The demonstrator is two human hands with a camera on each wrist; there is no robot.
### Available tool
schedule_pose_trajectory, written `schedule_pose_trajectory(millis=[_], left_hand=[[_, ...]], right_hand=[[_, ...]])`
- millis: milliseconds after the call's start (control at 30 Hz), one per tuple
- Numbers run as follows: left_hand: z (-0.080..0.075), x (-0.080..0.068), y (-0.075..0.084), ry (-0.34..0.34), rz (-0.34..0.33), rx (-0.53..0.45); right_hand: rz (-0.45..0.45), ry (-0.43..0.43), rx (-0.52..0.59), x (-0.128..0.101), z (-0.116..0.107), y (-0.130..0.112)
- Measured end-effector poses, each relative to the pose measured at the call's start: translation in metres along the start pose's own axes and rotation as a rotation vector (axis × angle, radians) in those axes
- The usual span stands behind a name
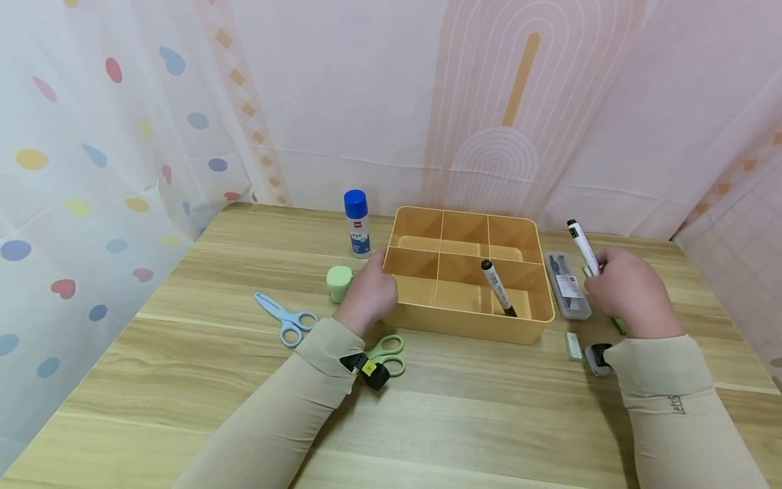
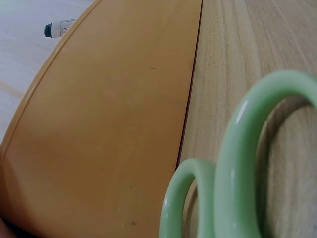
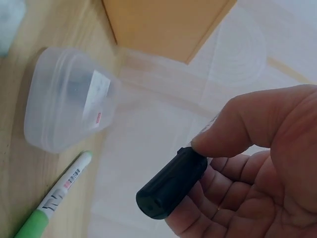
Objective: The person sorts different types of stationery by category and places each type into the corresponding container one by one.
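My right hand (image 1: 629, 288) holds a white marker with a black cap (image 1: 582, 244), raised right of the yellow divided organizer box (image 1: 464, 322). In the right wrist view the thumb pinches the marker (image 3: 173, 181) against the fingers. My left hand (image 1: 366, 293) grips the box's left wall. Another black-capped marker (image 1: 497, 288) leans inside the box's front right compartment. Green scissors (image 1: 386, 353) lie under my left wrist; their handles (image 2: 237, 163) fill the left wrist view beside the box wall (image 2: 109, 124).
Blue scissors (image 1: 284, 318), a green round object (image 1: 339, 282) and a blue-capped bottle (image 1: 357, 224) sit left of the box. A clear plastic case (image 1: 568, 285), a green-ended marker (image 3: 54, 196), a small eraser (image 1: 573, 345) and a small grey object (image 1: 597, 358) lie to its right.
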State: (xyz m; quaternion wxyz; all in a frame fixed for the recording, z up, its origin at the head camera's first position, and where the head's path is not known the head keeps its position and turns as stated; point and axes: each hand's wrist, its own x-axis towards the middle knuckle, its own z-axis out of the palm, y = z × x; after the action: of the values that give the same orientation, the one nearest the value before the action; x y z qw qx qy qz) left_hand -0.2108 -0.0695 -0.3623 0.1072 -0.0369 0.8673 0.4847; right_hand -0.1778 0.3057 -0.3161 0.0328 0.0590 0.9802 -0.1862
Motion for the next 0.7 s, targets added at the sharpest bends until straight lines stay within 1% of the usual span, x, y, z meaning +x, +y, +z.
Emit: schedule_pose_trajectory(millis=[300,533,700], left_hand=[[0.000,-0.001,0.001,-0.005,-0.009,-0.010],[0.000,-0.001,0.002,-0.002,-0.012,-0.016],[0.000,-0.002,0.001,0.004,-0.002,-0.021]], right_hand=[[-0.051,0.057,0.032,-0.003,0.001,-0.010],[-0.090,0.072,0.086,-0.007,0.002,-0.024],[-0.138,0.110,0.123,-0.011,0.007,-0.036]])
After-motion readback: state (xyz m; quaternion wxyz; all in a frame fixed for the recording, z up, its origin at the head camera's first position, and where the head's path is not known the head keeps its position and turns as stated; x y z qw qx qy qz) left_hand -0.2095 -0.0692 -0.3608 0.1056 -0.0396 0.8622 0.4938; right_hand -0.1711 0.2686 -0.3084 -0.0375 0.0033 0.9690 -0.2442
